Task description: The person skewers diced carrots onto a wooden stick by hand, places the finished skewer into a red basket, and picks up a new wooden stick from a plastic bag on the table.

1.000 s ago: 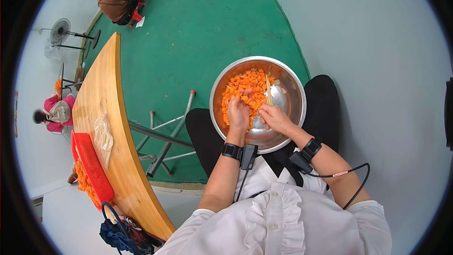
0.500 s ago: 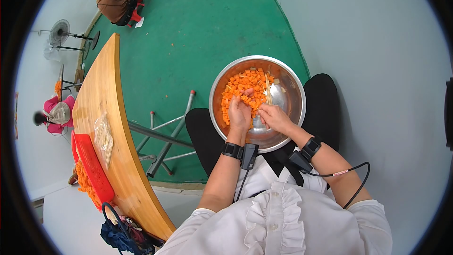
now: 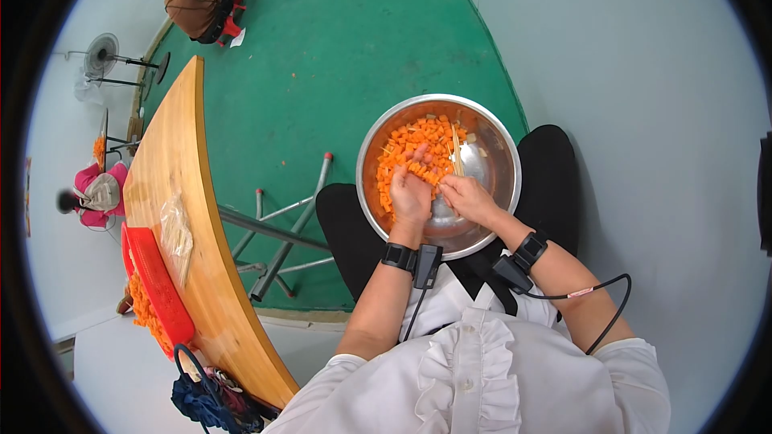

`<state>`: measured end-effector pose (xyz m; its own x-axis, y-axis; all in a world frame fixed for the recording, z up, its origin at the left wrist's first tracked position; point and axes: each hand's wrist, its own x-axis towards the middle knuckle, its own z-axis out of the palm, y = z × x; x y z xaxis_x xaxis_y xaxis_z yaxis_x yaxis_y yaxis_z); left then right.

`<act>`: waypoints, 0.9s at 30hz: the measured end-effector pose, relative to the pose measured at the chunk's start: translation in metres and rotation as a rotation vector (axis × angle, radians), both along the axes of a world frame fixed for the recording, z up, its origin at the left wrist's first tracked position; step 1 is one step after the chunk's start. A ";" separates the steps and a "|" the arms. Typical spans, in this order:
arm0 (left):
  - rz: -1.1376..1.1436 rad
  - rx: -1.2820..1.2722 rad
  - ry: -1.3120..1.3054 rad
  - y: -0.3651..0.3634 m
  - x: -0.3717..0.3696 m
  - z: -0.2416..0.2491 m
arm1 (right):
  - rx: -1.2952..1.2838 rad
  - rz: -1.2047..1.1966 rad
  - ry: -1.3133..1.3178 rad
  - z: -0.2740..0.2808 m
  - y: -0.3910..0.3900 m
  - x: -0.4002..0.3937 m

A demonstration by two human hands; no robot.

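A steel bowl (image 3: 508, 210) of carrot cubes (image 3: 394, 162) sits on my lap. My left hand (image 3: 411, 195) reaches into it, palm up and fingers curled, with a short row of carrot cubes across the fingers. Thumb and fingertips of my right hand (image 3: 470, 198) pinch together at the near end of that row, on what looks like a thin skewer mostly hidden by fingers and carrot. Loose bamboo skewers (image 3: 457, 153) lie beside the right hand, over the carrots and against the bowl's inside.
On my left stands a wooden table (image 3: 229, 317) with a red basket (image 3: 161, 293) of carrot pieces and a plastic bag of skewers (image 3: 177, 237). Its metal legs (image 3: 289, 233) are near my knee. A dark blue bag (image 3: 201, 398) is at the table's near end. Two people (image 3: 193, 4) sit farther off.
My left hand has shifted slightly and its fingers have changed position, leaving the carrot row more visible. My right hand stays pinched at nearly the same spot. The bowl has not moved.
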<state>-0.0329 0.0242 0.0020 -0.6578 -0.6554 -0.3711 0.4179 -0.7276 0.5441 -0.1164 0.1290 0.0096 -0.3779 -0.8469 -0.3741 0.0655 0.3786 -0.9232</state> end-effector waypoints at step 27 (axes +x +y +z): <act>-0.031 -0.030 -0.094 -0.005 0.000 -0.006 | -0.029 0.048 0.213 -0.013 0.003 0.004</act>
